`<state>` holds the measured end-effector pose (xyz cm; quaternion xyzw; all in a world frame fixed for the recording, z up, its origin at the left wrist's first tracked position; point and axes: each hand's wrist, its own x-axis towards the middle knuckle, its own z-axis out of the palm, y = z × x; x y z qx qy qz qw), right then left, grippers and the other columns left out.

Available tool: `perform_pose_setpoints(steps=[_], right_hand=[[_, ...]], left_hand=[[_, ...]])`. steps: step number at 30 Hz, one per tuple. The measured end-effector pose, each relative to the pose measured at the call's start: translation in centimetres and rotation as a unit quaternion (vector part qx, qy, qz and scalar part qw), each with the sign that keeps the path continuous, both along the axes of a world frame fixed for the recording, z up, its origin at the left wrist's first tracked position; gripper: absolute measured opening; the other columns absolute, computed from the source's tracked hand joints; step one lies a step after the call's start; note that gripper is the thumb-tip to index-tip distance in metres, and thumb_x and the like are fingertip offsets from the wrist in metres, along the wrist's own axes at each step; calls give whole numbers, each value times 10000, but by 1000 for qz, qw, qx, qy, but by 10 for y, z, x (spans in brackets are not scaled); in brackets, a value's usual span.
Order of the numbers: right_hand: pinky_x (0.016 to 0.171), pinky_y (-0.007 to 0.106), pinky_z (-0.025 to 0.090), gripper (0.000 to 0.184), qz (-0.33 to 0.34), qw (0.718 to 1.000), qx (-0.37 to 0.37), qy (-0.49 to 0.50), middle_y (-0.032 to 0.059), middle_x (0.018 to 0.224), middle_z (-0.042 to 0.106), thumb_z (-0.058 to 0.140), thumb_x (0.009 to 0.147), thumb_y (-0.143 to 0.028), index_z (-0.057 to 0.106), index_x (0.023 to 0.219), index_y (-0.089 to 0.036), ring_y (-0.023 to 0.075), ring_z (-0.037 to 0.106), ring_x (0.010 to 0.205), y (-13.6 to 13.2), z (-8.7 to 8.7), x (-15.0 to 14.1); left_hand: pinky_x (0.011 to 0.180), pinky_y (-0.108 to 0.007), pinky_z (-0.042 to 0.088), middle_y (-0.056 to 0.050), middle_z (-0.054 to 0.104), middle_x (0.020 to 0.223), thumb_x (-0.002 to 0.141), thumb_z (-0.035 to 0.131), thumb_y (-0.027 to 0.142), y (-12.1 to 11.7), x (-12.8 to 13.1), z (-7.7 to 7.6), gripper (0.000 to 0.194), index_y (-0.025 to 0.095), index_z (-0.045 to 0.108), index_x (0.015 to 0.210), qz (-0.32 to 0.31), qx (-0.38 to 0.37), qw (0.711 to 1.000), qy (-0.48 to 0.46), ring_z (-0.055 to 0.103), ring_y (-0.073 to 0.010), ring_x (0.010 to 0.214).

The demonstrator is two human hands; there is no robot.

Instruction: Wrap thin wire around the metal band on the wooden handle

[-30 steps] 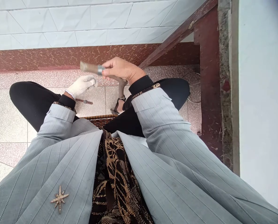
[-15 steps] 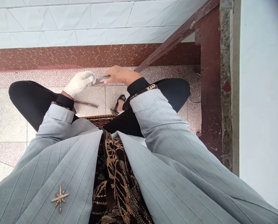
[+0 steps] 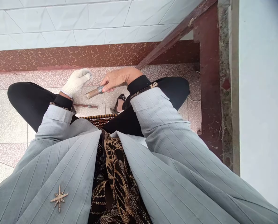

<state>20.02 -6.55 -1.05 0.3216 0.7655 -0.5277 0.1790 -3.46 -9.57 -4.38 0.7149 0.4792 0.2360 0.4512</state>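
My right hand (image 3: 117, 80) is bare and closed around a brown stick (image 3: 93, 93), wood or bamboo by its look, with wire wound round it beside my fingers. The stick's thick, pale-ended part points left and down. My left hand (image 3: 76, 81) wears a white knitted glove and is curled closed a little to the left of the stick, apart from it. Whatever its fingers may hold is hidden. On the floor below, a thinner reddish-brown stick (image 3: 85, 106) with a wrapped band lies partly behind my left sleeve.
A wicker edge (image 3: 98, 117) shows between my legs, near a dark shoe (image 3: 119, 104). The tiled wall (image 3: 66, 21) with its brown base strip (image 3: 66, 57) runs ahead. On the right stand a dark red wooden frame (image 3: 210, 84) and a loop of cable (image 3: 192, 100).
The hands have come apart. My right hand has turned the stick so its end points down and left, and the gloved left hand no longer touches it.
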Motion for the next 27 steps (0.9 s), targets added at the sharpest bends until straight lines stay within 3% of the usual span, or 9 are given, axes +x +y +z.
perform_pose_setpoints(steps=[3,5,9,12,17,22,24,27], right_hand=[[721,288,439,288,9,999,13,-38,35,705,643,665,979,-372,734,927,-97,149,568,712,-3,-1,-4],[706,288,440,273,-9,997,50,-64,50,743,669,649,983,-358,736,953,-101,155,582,720,-3,-3,-7],[695,317,451,279,-98,976,159,-113,87,810,699,655,957,-389,732,937,-122,199,624,759,4,-11,-6],[686,319,463,263,-189,962,180,-77,70,740,665,677,939,-399,696,842,-155,192,611,725,9,-16,-1],[644,272,419,309,-354,926,38,125,16,683,584,592,1009,-353,588,763,-166,101,483,611,7,-18,1],[656,278,358,347,-379,886,-136,228,-10,697,559,592,997,-504,574,905,-169,86,431,646,6,-12,3],[662,283,359,382,-376,888,-134,227,-9,684,563,634,959,-542,587,913,-165,85,435,648,8,-14,4],[641,285,377,374,-404,892,-65,190,-6,657,583,676,931,-523,596,832,-172,89,466,620,12,-21,4]], left_hand=[[627,-291,388,8,513,655,982,512,356,-6,2,10,240,189,645,873,-36,-14,999,-29,437,-107,605],[640,-289,395,0,546,673,946,520,295,-10,4,18,209,168,659,856,-58,-4,998,-16,458,-109,608],[742,-285,448,-17,642,747,894,528,271,-19,11,25,213,153,704,871,-125,3,990,59,574,-137,719],[786,-284,469,-10,693,821,865,550,295,-23,18,21,232,161,730,927,-174,3,982,70,604,-144,774],[771,-257,454,3,706,808,836,545,284,-23,25,8,220,184,735,885,-231,-2,968,97,601,-142,767],[730,-264,416,-11,689,757,830,526,284,-17,21,-10,242,200,750,864,-227,31,953,200,590,-163,737],[726,-279,404,-21,681,743,818,534,283,-14,17,-15,239,204,756,855,-217,35,945,243,592,-178,728],[720,-278,387,-15,662,720,806,544,295,-10,10,-16,232,211,754,853,-231,26,942,243,579,-177,716]])
